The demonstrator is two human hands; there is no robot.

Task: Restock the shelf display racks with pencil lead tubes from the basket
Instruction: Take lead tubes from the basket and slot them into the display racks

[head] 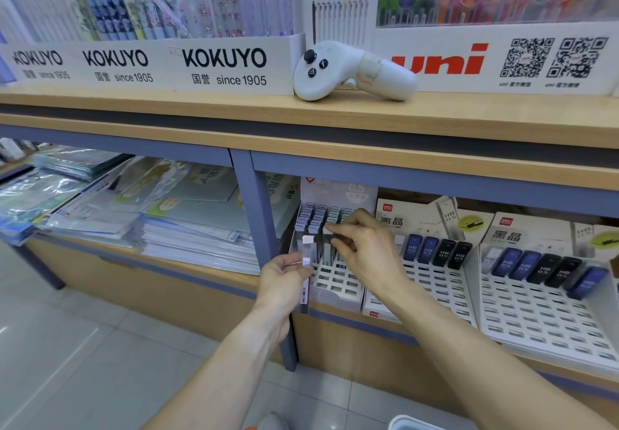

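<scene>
Currently left hand pinches a clear lead tube at the front-left corner of the leftmost rack, on the lower shelf. Right hand is curled over the rack's slots, fingertips on a dark tube; grip contact blurred. Basket rim at bottom edge. White controller on upper shelf.

On the upper shelf a controller lies between the pen boxes on the left and the pen display on the right. Below, a post divides the lower shelf: stacked folders lie left of it, three display racks side by side right of it. Lead tubes fill the racks' far rows. A basket sits on the floor, nearest.
</scene>
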